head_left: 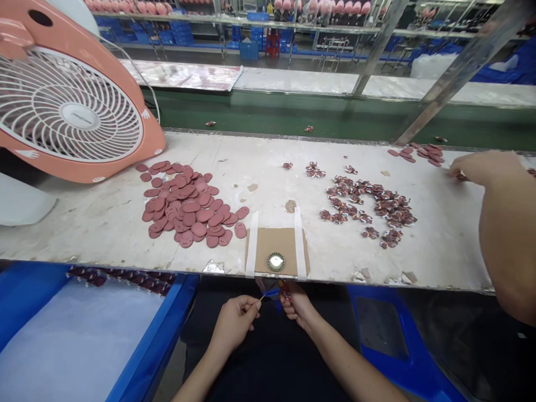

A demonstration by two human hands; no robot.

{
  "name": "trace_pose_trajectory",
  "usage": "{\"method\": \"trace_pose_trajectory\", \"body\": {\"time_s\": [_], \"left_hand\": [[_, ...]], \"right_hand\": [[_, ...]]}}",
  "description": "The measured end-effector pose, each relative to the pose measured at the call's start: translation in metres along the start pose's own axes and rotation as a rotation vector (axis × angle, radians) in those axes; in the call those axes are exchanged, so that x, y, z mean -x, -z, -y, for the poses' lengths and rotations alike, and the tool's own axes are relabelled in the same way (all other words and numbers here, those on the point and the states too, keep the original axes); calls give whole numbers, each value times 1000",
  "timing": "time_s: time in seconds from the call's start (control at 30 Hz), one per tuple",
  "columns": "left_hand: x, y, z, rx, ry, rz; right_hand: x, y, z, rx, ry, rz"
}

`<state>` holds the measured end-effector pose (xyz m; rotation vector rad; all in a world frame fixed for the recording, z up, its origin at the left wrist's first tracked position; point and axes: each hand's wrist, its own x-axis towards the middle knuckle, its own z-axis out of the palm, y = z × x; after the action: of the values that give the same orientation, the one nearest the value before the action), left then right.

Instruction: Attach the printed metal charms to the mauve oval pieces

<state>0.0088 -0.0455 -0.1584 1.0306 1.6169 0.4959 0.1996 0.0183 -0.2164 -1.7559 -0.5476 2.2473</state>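
Just below the table's front edge, my left hand pinches a thin yellowish stick that points up and to the right. Beside it my right hand is closed around a small red and orange thing, mostly hidden by the fingers. A bit of blue shows between the two hands; its kind is unclear. Above them, a bottle cap with something whitish inside sits on a cardboard piece, which two white tape strips hold to the table.
Reddish-brown oval pieces are heaped at left, small dark figures at right. An orange fan stands at far left. Another person's hand reaches over the right side. A green conveyor belt runs behind; a blue crate is lower left.
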Motion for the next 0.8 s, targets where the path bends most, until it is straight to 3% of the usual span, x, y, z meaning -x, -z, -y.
{"method": "trace_pose_trajectory", "body": {"time_s": [0.8], "left_hand": [[4,0,-6,11,18,3]], "right_hand": [[10,-4,7,76,6,-14]]}}
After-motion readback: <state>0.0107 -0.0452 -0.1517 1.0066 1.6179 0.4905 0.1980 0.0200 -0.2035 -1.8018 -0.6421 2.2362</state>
